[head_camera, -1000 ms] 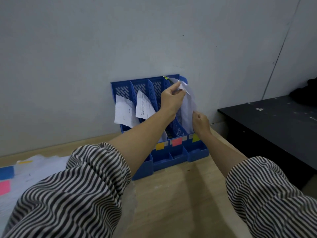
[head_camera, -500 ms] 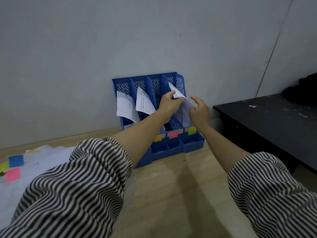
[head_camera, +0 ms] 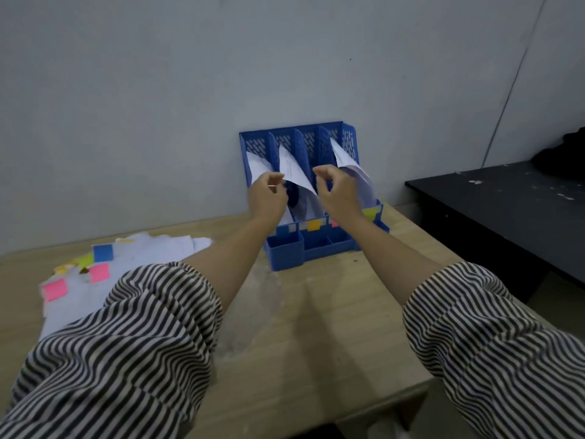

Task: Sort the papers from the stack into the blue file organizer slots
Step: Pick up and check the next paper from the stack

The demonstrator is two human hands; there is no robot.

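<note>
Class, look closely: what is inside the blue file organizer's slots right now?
Inside the blue file organizer, white papers lean in three slots. The third slot looks empty up top; both hands hide its lower part.

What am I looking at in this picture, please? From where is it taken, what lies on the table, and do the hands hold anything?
No machine here: a person wears a camera on the head, looking down at their own arms. The left hand and right hand hover before the blue file organizer, fingers loosely curled, holding nothing I can see. White papers lean in its slots. On the wooden table, at left, lies the paper stack with coloured sticky notes.
</note>
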